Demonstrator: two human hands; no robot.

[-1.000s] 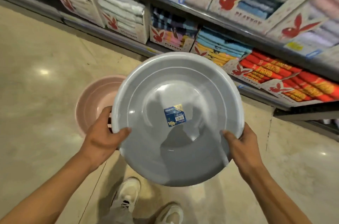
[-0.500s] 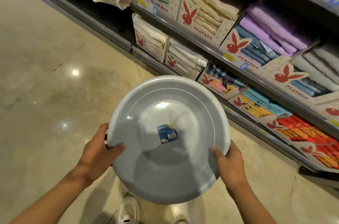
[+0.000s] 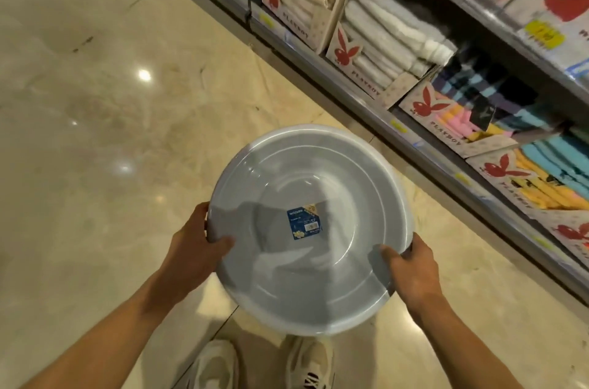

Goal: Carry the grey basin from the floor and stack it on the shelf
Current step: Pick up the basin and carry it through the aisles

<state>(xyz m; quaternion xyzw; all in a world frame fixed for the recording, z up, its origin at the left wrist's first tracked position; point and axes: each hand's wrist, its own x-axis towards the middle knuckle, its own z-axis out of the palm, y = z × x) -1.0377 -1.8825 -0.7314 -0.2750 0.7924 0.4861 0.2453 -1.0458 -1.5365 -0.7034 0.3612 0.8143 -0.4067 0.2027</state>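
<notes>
Grey basin (image 3: 310, 229) is up off the floor, held in front of the person above the shoes (image 3: 258, 363), open side facing the cam, w/ a blue sticker (image 3: 303, 221) near the middle of its bottom. Left hand (image 3: 194, 248) grips the left rim – thumb hooked over the edge onto the inner wall, the other fingers go behind the basin and can't be seen. Right hand (image 3: 411, 273) grips the lower right rim the same way, thumb inside, rest of the fingers hidden behind the wall. Basin's underside isn't visible at all.

Shoes are cut off by the bottom edge; both forearms run out of frame too. Sticker text is too blurred to read (only a barcode-like patch shows).

Shelf (image 3: 398, 120) runs diagonally down the right side, its front lip close to the basin's upper right rim but apart from it. Boxes of folded towels (image 3: 392, 37) fill it – upper tier cut off at the top. Glossy tile floor (image 3: 95, 133) lies open to the left & ahead.
</notes>
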